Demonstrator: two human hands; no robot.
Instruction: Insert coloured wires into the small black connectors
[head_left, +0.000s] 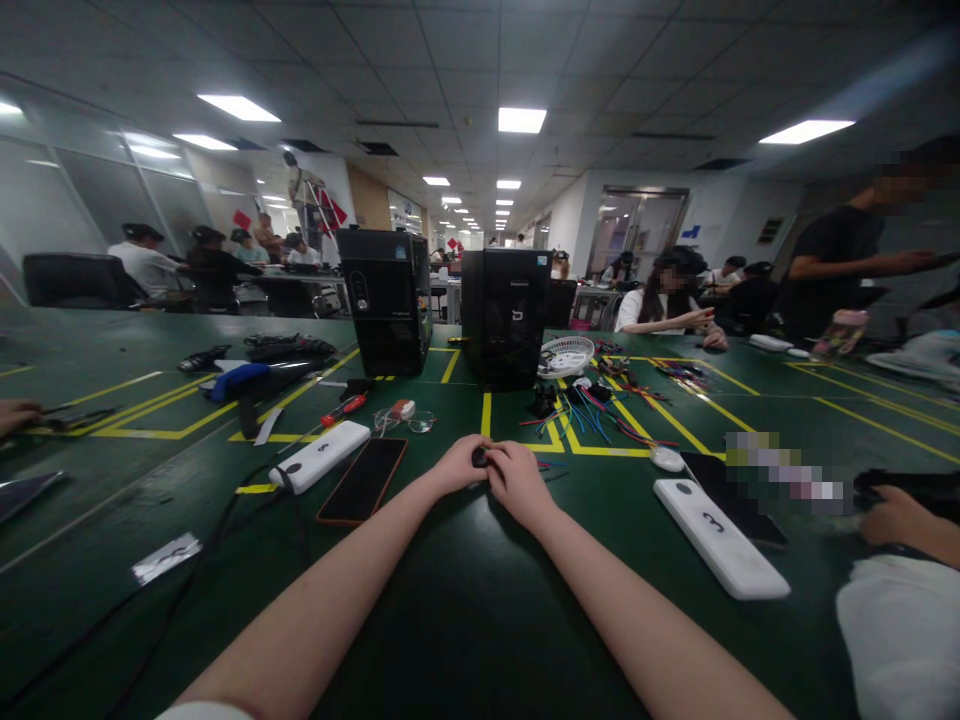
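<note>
My left hand (459, 466) and my right hand (519, 478) meet in front of me, just above the green table (420, 620). Between their fingertips is a small dark piece (479, 457), too small and too covered to name. Both hands are closed on it. Thin red and blue wire ends (553, 466) show just beyond my right hand; whether they join the dark piece I cannot tell. Left of my left hand lies a dark-screened phone (364, 482) with an orange edge, beside a white power bank (321, 456). Eyeglasses (405, 420) rest behind the phone.
Two black computer towers (386, 310) (504, 318) stand ahead. Bundles of coloured wires (592, 408) and a white basket (568, 356) lie right of them. A red screwdriver (343, 409) is at left. Another white power bank (720, 538) and a co-worker's hand (904, 522) are at right.
</note>
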